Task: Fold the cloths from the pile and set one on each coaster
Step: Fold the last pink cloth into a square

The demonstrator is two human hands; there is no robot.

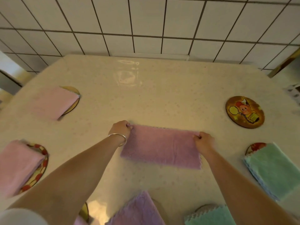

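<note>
A purple cloth, folded into a long rectangle, lies flat in the middle of the table. My left hand pinches its far left corner and my right hand pinches its far right corner. A bare round coaster with a cartoon picture sits at the right. Folded pink cloths cover two coasters on the left. A folded green cloth covers a coaster at the right. Another purple cloth and another green one lie at the near edge.
A white tiled wall rises behind the table. A glossy patch reflects light at the table's far middle. A further coaster edge shows near my left arm at the bottom.
</note>
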